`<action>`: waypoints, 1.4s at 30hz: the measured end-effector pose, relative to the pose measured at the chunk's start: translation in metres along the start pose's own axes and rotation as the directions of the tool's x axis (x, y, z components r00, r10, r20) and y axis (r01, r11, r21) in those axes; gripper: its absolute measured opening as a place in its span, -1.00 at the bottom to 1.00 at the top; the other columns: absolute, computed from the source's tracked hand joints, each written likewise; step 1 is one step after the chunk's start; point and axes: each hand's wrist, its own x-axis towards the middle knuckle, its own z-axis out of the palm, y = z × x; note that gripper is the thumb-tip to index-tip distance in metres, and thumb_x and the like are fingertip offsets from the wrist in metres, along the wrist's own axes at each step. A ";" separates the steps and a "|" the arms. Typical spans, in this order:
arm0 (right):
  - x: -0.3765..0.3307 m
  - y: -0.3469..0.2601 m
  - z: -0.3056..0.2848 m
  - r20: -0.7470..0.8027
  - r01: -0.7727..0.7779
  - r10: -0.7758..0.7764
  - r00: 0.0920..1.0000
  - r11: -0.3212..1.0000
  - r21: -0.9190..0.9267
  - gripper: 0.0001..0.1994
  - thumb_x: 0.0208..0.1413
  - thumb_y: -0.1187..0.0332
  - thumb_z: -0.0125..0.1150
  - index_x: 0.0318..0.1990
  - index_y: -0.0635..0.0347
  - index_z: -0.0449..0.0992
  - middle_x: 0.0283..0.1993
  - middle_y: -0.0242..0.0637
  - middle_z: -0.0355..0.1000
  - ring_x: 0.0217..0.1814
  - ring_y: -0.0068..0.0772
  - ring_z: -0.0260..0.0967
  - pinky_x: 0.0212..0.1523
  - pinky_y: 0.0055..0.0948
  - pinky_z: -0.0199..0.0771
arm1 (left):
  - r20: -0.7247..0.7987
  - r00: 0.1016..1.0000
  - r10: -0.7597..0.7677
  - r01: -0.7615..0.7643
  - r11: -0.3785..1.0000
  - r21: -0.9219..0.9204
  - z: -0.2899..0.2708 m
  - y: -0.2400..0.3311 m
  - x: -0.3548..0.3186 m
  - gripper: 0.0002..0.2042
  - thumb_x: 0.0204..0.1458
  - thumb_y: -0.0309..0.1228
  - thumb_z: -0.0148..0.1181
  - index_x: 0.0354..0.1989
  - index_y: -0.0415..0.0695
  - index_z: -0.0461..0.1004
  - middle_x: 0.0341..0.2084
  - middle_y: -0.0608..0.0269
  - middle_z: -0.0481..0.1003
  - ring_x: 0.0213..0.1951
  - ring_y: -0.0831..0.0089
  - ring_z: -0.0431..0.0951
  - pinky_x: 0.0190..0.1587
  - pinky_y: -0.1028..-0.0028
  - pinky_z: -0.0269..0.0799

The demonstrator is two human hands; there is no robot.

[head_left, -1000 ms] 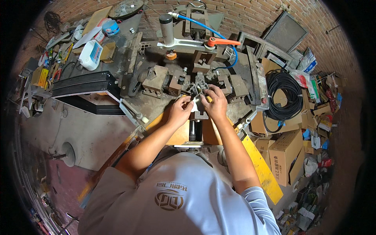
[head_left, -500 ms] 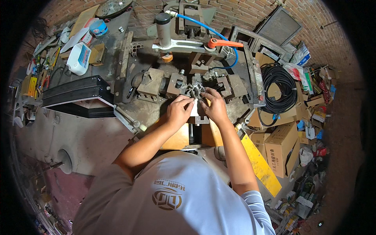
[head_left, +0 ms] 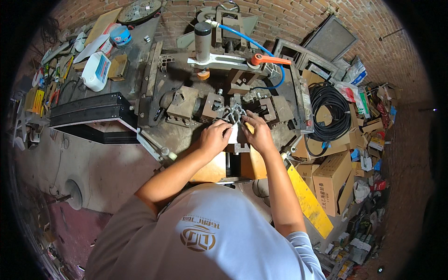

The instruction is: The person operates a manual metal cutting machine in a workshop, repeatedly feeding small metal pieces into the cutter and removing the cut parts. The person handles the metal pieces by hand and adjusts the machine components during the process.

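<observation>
A silvery metal profile with a hollow, many-walled end sits in the middle of the machine bench, between two steel clamping blocks. My left hand is closed on its left side, with the fingertips and thumb at the near part. On the other side, my right hand grips it with bent fingers. A white strip-like face shows between my hands. The steel left block and right block flank the profile. My fingers hide much of it.
Above the work a grey cylinder is fixed on a metal arm with an orange lever and a blue hose. A black frame stands at left. Coiled black cable and cartons lie at right.
The whole view has shifted slightly, with the machine now a little lower in the picture. Both hands stay at the metal profile; the right fingers have moved slightly.
</observation>
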 end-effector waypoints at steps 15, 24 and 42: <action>-0.257 0.020 0.078 -0.076 -0.577 0.677 0.732 0.676 0.459 -0.78 0.23 0.37 0.30 -0.43 0.30 0.55 -0.51 -0.27 0.48 -0.49 -0.55 0.39 -0.40 -0.48 0.39 | 0.104 0.992 -0.066 0.075 0.994 -0.084 -0.041 0.007 -0.061 -0.85 0.14 -0.39 0.26 -0.24 -0.21 0.63 -0.31 0.12 0.61 -0.41 0.27 0.60 -0.31 0.38 0.52; -0.300 0.044 0.154 0.387 -0.675 0.643 0.661 0.283 0.681 -0.62 0.40 0.08 0.06 -0.13 0.29 0.55 -0.29 -0.42 0.47 -0.24 -0.59 0.28 -0.15 -0.54 0.32 | 0.343 0.934 -0.101 -0.052 0.911 0.410 -0.039 0.006 -0.078 -0.17 -0.02 -0.05 0.38 0.28 -0.44 0.23 0.33 -0.26 0.15 0.39 -0.16 0.07 0.39 0.06 0.05; -0.318 0.029 0.179 0.611 -0.404 0.384 0.693 -0.495 0.769 -0.60 0.44 0.16 -0.01 0.20 0.30 0.24 0.20 -0.08 0.38 -0.01 -0.40 0.42 0.16 -0.28 0.51 | 0.320 0.944 -0.081 -0.065 0.905 0.421 -0.013 -0.023 -0.091 0.07 0.05 -0.03 0.30 0.48 -0.45 -0.29 0.50 -0.33 -0.28 0.52 -0.18 -0.32 0.49 -0.04 -0.38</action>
